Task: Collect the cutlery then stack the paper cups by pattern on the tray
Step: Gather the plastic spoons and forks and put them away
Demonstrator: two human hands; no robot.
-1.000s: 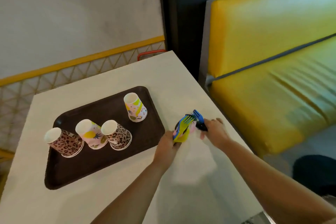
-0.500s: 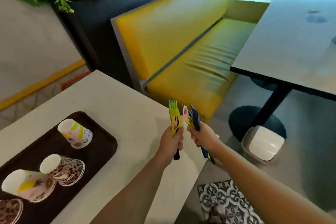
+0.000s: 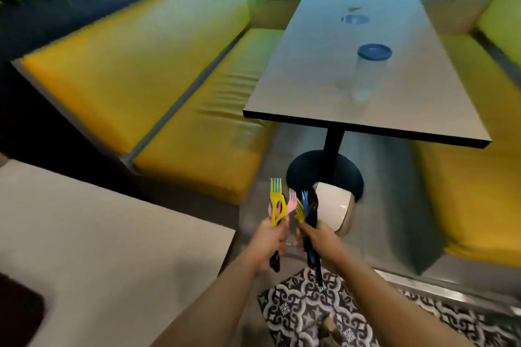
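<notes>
My left hand (image 3: 269,242) grips a bunch of plastic cutlery (image 3: 277,203), yellow and pink forks with tines up. My right hand (image 3: 315,239) grips a second bunch of cutlery (image 3: 308,208), blue, yellow and black pieces whose handles hang below the fist. Both hands are held side by side in the air, just past the right edge of the white table (image 3: 112,248). Only a dark corner of the brown tray (image 3: 19,310) shows at the bottom left. The paper cups are out of view.
A second table (image 3: 352,70) stands ahead with a clear lidded container (image 3: 366,73) on it. Yellow benches (image 3: 169,87) flank it. A white bin (image 3: 332,208) sits by the table's black base. Patterned floor tiles (image 3: 324,313) lie below my arms.
The view has swung right, away from the tray and cups. Both hands lifted the cutlery off the white table and carried it past the table's right edge.
</notes>
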